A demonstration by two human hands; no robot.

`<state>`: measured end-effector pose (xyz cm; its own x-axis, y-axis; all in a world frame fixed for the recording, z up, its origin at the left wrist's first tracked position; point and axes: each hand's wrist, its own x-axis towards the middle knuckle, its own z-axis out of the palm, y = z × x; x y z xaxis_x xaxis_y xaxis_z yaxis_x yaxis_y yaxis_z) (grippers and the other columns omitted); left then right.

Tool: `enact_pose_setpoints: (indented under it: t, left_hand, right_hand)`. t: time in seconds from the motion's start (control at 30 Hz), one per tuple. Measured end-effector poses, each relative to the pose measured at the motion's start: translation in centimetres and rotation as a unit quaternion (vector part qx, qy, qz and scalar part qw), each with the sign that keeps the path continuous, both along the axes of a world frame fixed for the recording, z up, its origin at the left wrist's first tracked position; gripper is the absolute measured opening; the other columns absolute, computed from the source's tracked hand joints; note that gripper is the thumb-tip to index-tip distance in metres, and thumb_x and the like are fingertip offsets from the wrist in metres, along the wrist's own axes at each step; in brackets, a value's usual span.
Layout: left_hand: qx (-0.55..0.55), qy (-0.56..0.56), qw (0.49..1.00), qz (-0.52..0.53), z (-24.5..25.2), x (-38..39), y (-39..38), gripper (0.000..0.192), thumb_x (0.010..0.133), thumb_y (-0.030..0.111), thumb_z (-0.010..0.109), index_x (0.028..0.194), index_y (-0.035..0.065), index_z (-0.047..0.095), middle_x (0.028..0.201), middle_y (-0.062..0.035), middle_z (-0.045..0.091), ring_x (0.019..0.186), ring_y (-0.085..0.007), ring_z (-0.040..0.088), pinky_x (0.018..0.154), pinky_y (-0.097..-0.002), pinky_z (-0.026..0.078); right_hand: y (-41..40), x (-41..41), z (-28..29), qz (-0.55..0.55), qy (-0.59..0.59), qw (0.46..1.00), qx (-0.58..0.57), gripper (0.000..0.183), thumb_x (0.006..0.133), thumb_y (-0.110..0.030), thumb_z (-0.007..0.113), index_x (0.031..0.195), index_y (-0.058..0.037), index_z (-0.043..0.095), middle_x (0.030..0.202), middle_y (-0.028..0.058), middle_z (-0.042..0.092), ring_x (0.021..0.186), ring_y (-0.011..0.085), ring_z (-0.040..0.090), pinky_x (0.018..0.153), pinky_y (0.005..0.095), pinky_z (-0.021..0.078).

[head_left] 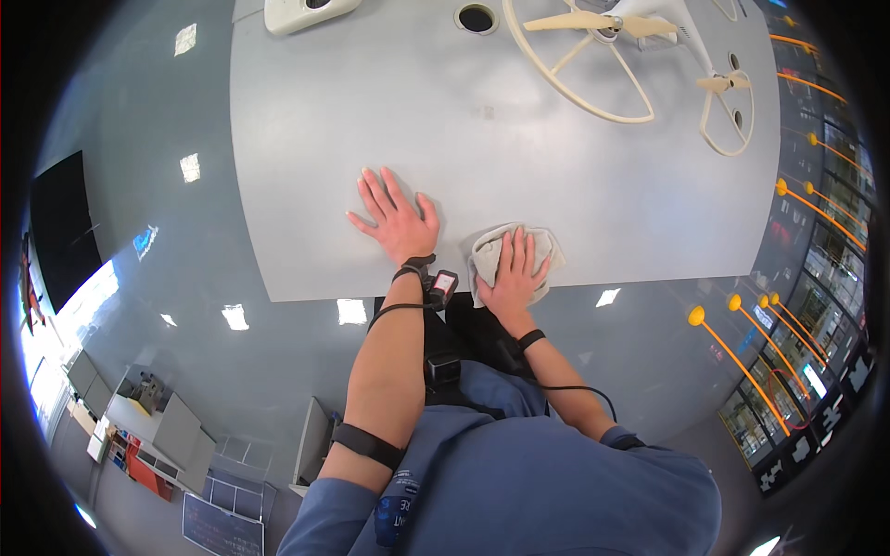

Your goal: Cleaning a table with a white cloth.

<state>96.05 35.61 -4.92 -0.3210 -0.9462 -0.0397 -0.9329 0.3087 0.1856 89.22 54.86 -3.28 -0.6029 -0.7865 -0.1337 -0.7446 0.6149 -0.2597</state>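
My left hand (400, 224) lies palm down on the light grey tabletop (361, 125), its fingers spread and nothing under them that I can see. To its right, at the front edge, my right hand (513, 279) presses on a bunched pale grey-beige cloth (490, 254). Part of that cloth hangs over the edge toward my body, and the rest is flat on the table. A strap with a small black device (443, 283) and a cable sits on my left wrist. Around my right wrist is a black band (531, 339).
A white drone (653, 14) with propeller guards (570, 104) stands at the back right of the table. A white casing (306, 17) lies at the back left, near a round cable hole (477, 19). Orange posts with yellow bases (697, 315) stand on the shiny floor to the right.
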Motion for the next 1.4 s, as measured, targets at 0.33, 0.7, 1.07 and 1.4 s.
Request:
enact_pose_setpoints:
  t: [0.33,0.7,1.07,1.4]
  left_hand:
    - [-0.004,-0.001,1.0,-0.006,-0.1,-0.1,0.1,0.072,0.087,0.032,0.05,0.151,0.0051,0.029,0.159,-0.0177,0.022,0.148,-0.0318,0.017,0.111,-0.0693,0.009]
    - [-0.006,-0.011,1.0,-0.003,-0.4,0.1,0.0,0.071,0.088,0.033,0.049,0.151,0.0046,0.028,0.159,-0.0175,0.021,0.149,-0.0314,0.016,0.11,-0.0701,0.009]
    - [-0.003,0.008,1.0,0.0,-0.2,-0.5,0.1,0.074,0.087,0.033,0.051,0.151,0.0047,0.028,0.159,-0.0175,0.02,0.148,-0.0314,0.019,0.11,-0.0698,0.01]
    - [0.006,0.011,1.0,0.002,-0.2,-0.4,0.0,0.073,0.087,0.033,0.051,0.151,0.0045,0.029,0.159,-0.0177,0.02,0.148,-0.0312,0.019,0.111,-0.07,0.01]
  right_hand:
    - [0.8,-1.0,-0.6,0.014,0.015,1.0,-0.024,0.092,0.064,-0.045,0.074,0.144,-0.0099,0.044,0.153,0.0114,0.038,0.142,0.0295,0.032,0.112,0.0622,0.0118]
    - [3.9,-6.0,-0.8,0.07,-0.017,0.994,-0.078,0.085,0.061,-0.043,0.074,0.139,-0.0168,0.053,0.147,0.0058,0.048,0.137,0.0253,0.042,0.113,0.0575,0.0147]
    - [-2.9,-5.7,-1.5,-0.283,0.072,0.956,-0.005,0.086,0.079,-0.035,0.062,0.152,-0.006,0.027,0.16,0.0133,0.024,0.148,0.0323,0.02,0.114,0.0622,0.0068]
    - [-5.8,-14.4,-0.6,0.144,0.01,0.989,-0.021,0.091,0.072,-0.038,0.067,0.15,-0.0071,0.033,0.157,0.0059,0.031,0.145,0.0258,0.027,0.114,0.0605,0.0103]
